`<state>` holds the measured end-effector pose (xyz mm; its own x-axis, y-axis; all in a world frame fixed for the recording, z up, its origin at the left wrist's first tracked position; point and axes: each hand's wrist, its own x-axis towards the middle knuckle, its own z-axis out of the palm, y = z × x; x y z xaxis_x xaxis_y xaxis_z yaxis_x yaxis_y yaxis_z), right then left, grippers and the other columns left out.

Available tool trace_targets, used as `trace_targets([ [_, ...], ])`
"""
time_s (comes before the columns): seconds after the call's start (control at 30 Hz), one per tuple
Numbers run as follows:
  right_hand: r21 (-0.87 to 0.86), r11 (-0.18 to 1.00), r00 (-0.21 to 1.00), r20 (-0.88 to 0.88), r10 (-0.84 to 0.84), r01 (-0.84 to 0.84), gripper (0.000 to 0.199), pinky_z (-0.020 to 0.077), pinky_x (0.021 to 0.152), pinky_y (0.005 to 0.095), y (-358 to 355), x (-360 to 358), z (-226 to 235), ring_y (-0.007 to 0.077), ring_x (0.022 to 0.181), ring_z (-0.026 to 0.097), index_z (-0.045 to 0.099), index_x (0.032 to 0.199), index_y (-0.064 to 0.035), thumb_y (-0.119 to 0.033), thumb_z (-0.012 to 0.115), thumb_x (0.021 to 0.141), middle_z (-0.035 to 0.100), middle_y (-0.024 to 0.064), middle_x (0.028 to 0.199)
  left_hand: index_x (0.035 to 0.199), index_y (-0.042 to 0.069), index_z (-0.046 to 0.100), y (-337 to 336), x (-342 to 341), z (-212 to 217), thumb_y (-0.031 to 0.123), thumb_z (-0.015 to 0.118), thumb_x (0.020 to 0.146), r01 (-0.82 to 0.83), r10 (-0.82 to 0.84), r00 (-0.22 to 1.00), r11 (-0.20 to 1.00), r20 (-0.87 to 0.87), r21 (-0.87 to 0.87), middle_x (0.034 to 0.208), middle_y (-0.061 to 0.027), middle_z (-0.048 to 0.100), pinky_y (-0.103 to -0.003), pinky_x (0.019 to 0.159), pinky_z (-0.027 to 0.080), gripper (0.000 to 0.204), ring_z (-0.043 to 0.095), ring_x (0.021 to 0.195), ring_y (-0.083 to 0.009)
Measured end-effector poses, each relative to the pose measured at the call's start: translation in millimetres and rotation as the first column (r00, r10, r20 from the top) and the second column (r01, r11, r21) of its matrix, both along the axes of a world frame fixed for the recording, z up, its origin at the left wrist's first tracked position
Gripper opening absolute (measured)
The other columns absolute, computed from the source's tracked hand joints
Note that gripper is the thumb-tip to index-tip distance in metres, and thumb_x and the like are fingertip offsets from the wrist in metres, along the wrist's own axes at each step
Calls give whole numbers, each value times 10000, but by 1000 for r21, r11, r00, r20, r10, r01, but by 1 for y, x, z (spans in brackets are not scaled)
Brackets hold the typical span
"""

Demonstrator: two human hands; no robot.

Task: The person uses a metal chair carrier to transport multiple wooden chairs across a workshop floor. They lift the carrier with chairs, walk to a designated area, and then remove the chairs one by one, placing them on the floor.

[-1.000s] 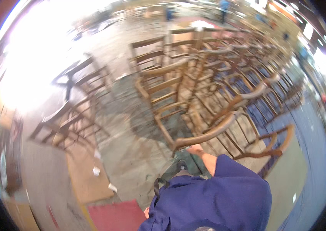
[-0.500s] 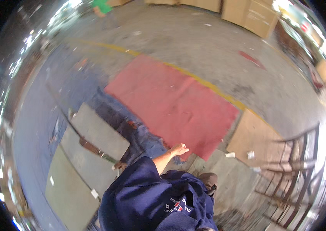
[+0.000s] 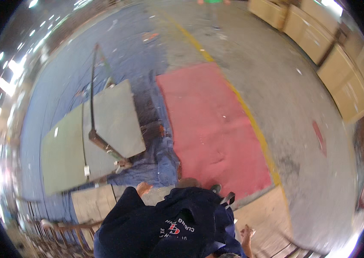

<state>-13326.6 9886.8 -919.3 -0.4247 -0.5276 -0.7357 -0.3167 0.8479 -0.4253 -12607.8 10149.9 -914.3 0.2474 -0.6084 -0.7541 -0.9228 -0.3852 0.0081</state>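
My left hand hangs beside the left side of my dark blue shirt, near the edge of a blue cloth. Its fingers look loosely parted, and I see nothing in them. At my right side is my right hand, small and slightly blurred, over a light brown board. Its fingers seem slack and parted, with no object visible in them. A red mat lies on the floor directly ahead of my feet, and one dark shoe is at its near edge.
Left of the mat, a blue floor sheet carries greyish boards and a long dark metal bar. A yellow line runs along the mat's right side. Large cardboard boxes stand far right. Wooden chair-like frames are at lower left.
My view has turned rightward, so the mat now runs straight ahead. My left hand has drawn back from above the mat to my left side. My right hand has come into view.
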Motion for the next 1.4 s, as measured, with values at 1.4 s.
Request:
trace_targets([
  [1.4, -63, -110, -117, 106, 988, -992, 323, 516, 631, 309, -786, 1131, 15, 150, 695, 624, 658, 1036, 9, -255, 719, 859, 655, 75, 788, 1137, -12, 642, -709, 600, 533, 456, 599, 954, -806, -215, 590, -205, -778, -555, 1070, -155, 660, -403, 895, 492, 504, 618, 988, -272],
])
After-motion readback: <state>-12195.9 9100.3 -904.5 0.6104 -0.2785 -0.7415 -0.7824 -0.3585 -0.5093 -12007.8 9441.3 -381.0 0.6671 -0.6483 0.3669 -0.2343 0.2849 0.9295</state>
